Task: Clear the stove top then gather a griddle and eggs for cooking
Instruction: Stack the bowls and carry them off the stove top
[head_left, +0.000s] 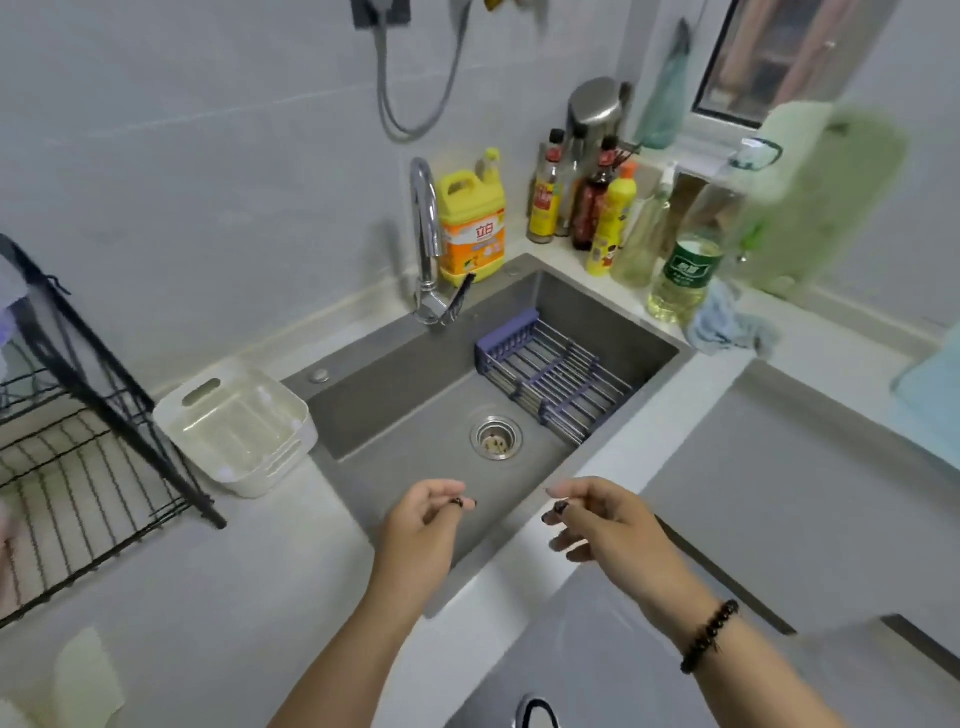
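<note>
I am looking down at a grey sink (410, 410). No stove, griddle or eggs show in this view. My left hand (423, 522) hovers over the sink's front edge with its fingers loosely curled and nothing in it. My right hand (605, 525) hangs beside it at the same height, also loosely curled and holding nothing. A dark bead bracelet (709, 636) is on my right wrist.
A purple drain rack (550, 371) sits in the sink below a chrome faucet (427, 228). A white basin (234, 428) and a black wire dish rack (78, 462) stand to the left. Behind the sink are a yellow detergent jug (472, 223), several bottles (597, 208) and a blue cloth (727, 327).
</note>
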